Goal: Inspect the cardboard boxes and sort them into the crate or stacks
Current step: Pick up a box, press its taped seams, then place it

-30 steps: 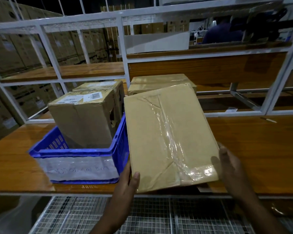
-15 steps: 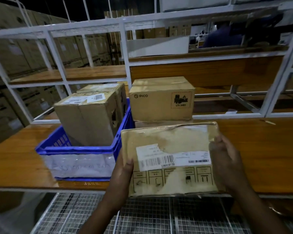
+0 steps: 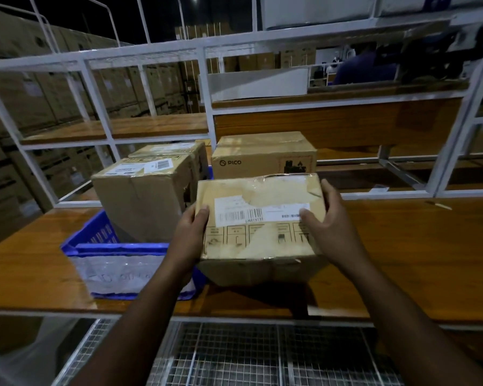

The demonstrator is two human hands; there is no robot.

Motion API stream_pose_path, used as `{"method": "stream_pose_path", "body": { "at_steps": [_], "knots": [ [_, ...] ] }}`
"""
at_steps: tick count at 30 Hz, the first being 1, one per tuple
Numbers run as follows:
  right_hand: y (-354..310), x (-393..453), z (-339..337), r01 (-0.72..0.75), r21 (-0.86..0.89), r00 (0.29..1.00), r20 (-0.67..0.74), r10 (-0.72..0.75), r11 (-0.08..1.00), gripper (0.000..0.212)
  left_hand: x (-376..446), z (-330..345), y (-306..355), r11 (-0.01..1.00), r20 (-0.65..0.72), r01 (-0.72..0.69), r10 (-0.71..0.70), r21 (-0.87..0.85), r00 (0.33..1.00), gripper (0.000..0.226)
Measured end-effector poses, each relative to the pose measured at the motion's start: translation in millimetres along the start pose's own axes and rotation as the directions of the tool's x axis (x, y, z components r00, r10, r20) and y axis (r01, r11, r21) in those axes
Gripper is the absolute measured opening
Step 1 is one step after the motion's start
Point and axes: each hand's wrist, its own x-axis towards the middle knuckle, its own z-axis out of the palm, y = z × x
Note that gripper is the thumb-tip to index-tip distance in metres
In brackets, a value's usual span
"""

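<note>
A: Box point(image 3: 262, 215) orientation?
B: Label up, long axis parallel to the table's point(image 3: 402, 260) front edge, just right of the crate point(image 3: 115, 263).
A: Hands?
B: Left hand point(image 3: 191, 232) and right hand point(image 3: 328, 227) grip opposite ends. Bare tabletop extends to the right edge.

A dim warehouse: white metal shelving point(image 3: 207, 87) over a wooden bench point(image 3: 402, 246), wire-mesh shelf point(image 3: 234, 358) below.

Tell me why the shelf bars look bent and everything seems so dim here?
Head view: wide-angle distortion bows the white shelf frame near the edges; lighting is dim, the background cartons murky; glare streaks the tape on the held cardboard box; that box casts a dark shadow on the wooden table.
</note>
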Motion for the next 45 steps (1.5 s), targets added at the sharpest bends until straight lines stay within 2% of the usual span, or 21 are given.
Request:
{"method": "stream_pose_path", "body": {
  "at_steps": [2,3,4,5,7,9,11,13,15,17,19,22,25,33,38,41,45],
  "knots": [
    [-2,6,6,0.057,-0.128,0.993,-0.100,-0.070,0.990,0.068,7,2,2,0.992,-0.058,-0.075,0.081,0.101,0.995,0.052],
    [-3,8,9,0.093,-0.221,0.981,-0.148,-0.127,0.971,0.064,10,1,1,0.965,-0.089,-0.161,0.183,0.206,0.979,0.056],
    [-3,10,12,0.142,-0.315,0.962,-0.179,-0.206,0.938,0.057,14,1,0,0.894,-0.093,-0.272,0.324,0.355,0.942,0.057],
    [-3,12,15,0.207,-0.415,0.936,-0.179,-0.303,0.886,0.048,17,1,-1,0.775,-0.048,-0.376,0.462,0.508,0.886,0.055],
    [-4,15,18,0.307,-0.581,0.886,-0.114,-0.449,0.754,0.028,19,5,-1,0.514,0.143,-0.517,0.601,0.685,0.787,0.045],
    [-7,15,20,0.325,-0.640,0.883,-0.058,-0.465,0.697,0.022,15,8,1,0.361,0.295,-0.572,0.589,0.736,0.752,0.053],
    [-8,15,25,0.327,-0.659,0.905,0.011,-0.426,0.678,0.030,14,12,1,0.247,0.372,-0.568,0.546,0.785,0.751,0.074],
    [-7,16,30,0.343,-0.711,0.915,0.105,-0.390,0.613,0.043,15,15,2,0.111,0.432,-0.532,0.457,0.839,0.777,0.095],
    [-2,18,34,0.362,-0.743,0.913,0.161,-0.375,0.563,0.052,19,17,2,0.017,0.475,-0.517,0.371,0.856,0.798,0.107],
    [-1,19,35,0.375,-0.735,0.905,0.157,-0.396,0.565,0.054,26,15,-1,-0.042,0.520,-0.544,0.362,0.838,0.773,0.106],
    [2,16,37,0.400,-0.714,0.889,0.150,-0.432,0.575,0.057,33,12,-8,-0.025,0.526,-0.570,0.419,0.821,0.740,0.092],
    [9,15,40,0.419,-0.749,0.883,0.204,-0.424,0.513,0.061,41,13,-17,0.062,0.457,-0.556,0.499,0.829,0.737,0.076],
    [12,21,41,0.418,-0.766,0.885,0.223,-0.408,0.488,0.058,48,16,-22,0.075,0.445,-0.559,0.521,0.826,0.728,0.074],
    [11,42,46,0.390,-0.773,0.893,0.185,-0.410,0.501,0.049,63,20,-18,0.102,0.434,-0.576,0.555,0.811,0.710,0.063],
    [-4,38,57,0.400,-0.780,0.905,0.255,-0.340,0.481,0.054,59,20,-20,0.072,0.474,-0.585,0.511,0.808,0.717,0.084],
    [-11,36,76,0.415,-0.783,0.898,0.271,-0.347,0.463,0.053,63,21,-15,0.012,0.502,-0.573,0.468,0.820,0.728,0.073],
    [-13,43,79,0.393,-0.763,0.905,0.220,-0.364,0.514,0.044,68,19,-13,0.051,0.494,-0.582,0.472,0.812,0.730,0.062]
  ]
}}
